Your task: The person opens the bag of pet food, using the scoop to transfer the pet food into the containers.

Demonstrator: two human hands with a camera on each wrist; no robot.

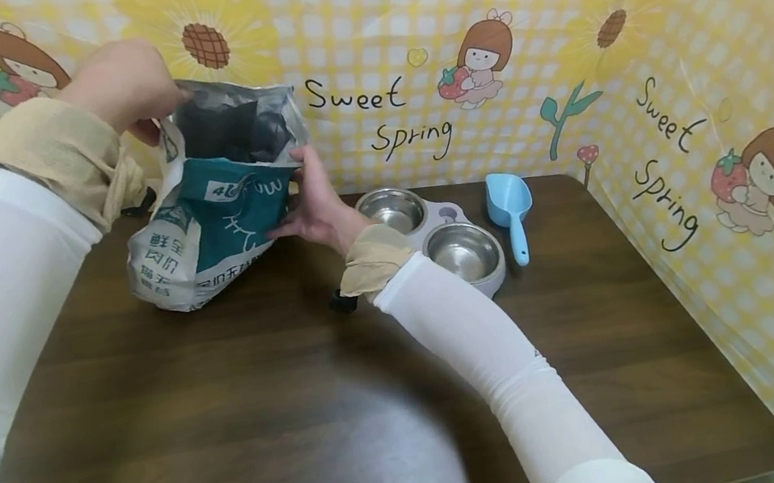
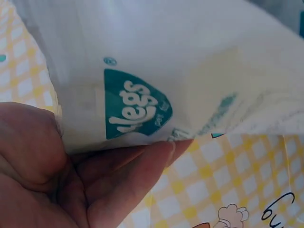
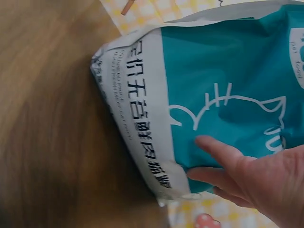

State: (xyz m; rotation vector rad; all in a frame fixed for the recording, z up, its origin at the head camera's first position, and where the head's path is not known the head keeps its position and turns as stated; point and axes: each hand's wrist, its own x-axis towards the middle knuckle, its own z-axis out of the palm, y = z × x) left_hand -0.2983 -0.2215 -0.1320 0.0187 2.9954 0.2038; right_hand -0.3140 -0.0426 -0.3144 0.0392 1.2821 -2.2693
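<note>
A teal-and-white cat food bag (image 1: 235, 204) stands tilted at the table's back left, its top gaping and the silver-grey lining showing. The contents cannot be made out. My left hand (image 1: 127, 84) pinches the bag's upper left rim; in the left wrist view its thumb and fingers (image 2: 128, 190) meet at the white edge. At the bag's right side is my right hand (image 1: 323, 205), spread against it. In the right wrist view, straight fingers (image 3: 218, 152) press the teal front with its white cat outline, while others pass partly behind the edge.
Right of the bag stands a double pet bowl with two steel dishes (image 1: 465, 251), partly behind my right forearm. A light blue scoop (image 1: 511, 209) lies beyond it. The brown wooden table (image 1: 271, 420) meets a yellow checked cloth backdrop (image 1: 361, 41) at the back and right.
</note>
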